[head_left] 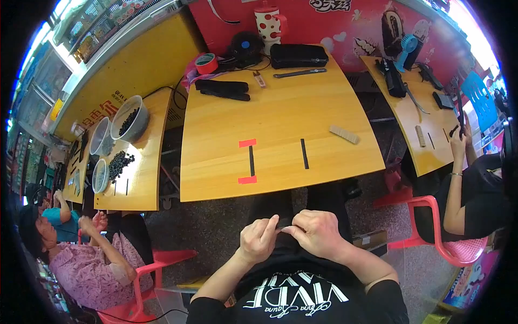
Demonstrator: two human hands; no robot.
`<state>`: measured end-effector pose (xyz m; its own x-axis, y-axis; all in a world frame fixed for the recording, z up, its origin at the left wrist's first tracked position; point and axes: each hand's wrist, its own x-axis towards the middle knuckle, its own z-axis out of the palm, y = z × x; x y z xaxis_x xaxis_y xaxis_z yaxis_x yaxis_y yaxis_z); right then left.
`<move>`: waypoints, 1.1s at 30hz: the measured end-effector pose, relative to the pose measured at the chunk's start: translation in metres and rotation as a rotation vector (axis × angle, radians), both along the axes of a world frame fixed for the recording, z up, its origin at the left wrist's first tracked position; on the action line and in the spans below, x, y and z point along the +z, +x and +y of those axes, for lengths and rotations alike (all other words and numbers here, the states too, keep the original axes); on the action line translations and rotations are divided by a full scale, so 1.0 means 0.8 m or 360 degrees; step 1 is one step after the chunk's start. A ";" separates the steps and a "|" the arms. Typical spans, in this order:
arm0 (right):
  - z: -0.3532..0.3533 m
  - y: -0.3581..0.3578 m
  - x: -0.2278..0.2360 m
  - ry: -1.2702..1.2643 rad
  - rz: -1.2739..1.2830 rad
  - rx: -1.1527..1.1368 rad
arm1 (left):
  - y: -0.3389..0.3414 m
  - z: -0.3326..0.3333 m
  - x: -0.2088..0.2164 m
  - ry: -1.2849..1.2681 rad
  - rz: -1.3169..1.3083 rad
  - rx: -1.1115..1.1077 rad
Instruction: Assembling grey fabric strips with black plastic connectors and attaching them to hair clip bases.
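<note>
My left hand (259,240) and my right hand (315,233) are close together in front of my black shirt, below the table's near edge. Both are closed in a pinch, thumbs facing each other. A small dark thing (283,226) shows between the fingertips; against the dark clothes its kind cannot be made out. On the wooden table (270,119) ahead, a black strip (251,161) runs between two red tape pieces (247,143). Another black strip (305,154) lies to its right. Farther right is a beige ridged block (344,134).
Black straps (223,89), a red tape roll (206,63), small snips (259,80), a black pouch (299,56), a fan (246,46) and a spotted tumbler (268,27) stand at the back. People work at side tables; plastic tubs (130,120) hold black pieces on the left.
</note>
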<state>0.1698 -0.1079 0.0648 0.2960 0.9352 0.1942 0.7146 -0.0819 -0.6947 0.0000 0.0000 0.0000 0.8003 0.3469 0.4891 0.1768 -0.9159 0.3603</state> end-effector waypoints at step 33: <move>-0.037 -0.060 -0.020 0.0305 -0.0823 0.0405 | 0.010 0.014 0.006 -0.2729 -0.0936 0.0179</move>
